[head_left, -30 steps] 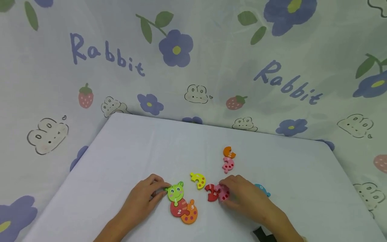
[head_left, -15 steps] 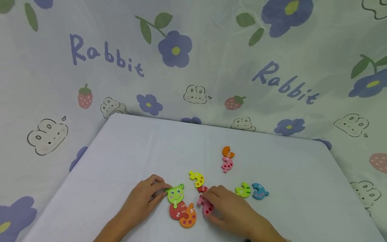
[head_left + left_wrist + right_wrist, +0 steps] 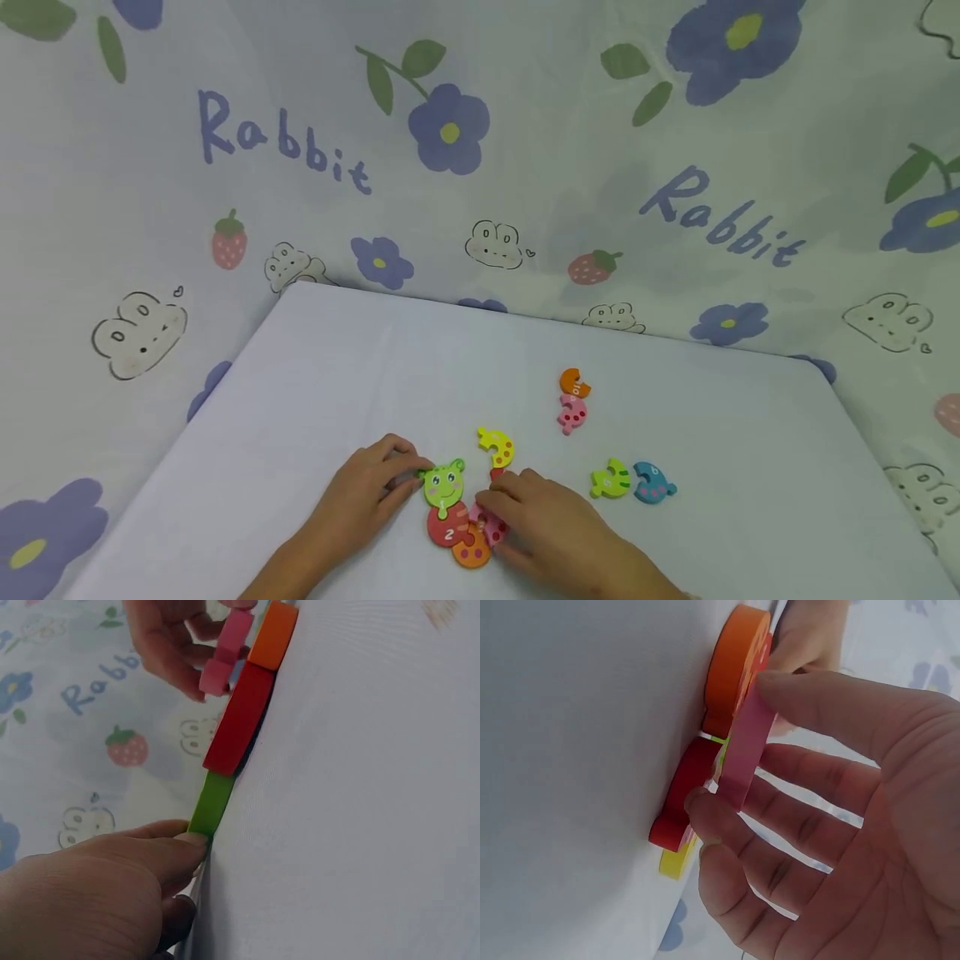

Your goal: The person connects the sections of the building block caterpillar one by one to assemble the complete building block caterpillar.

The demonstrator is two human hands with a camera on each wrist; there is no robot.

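Observation:
My left hand pinches the edge of a green caterpillar-head puzzle piece, which lies on the table. Joined below the head is a red puzzle piece marked 2, then an orange dotted piece. Between thumb and fingers, my right hand holds a pink dotted puzzle piece. It is raised and tilted over the orange piece, overlapping it in the head view. Another red piece lies under the right fingertips, mostly hidden by them in the head view.
Just beyond the right hand lies a yellow dotted piece. Farther right are a lime green piece and a blue one. Toward the back, an orange piece marked 10 touches a pink dotted piece. White cloth covers the table.
My right hand has moved left, carrying the pink piece to the orange one. The second red piece has shifted left toward the yellow piece. The left hand stays on the green head.

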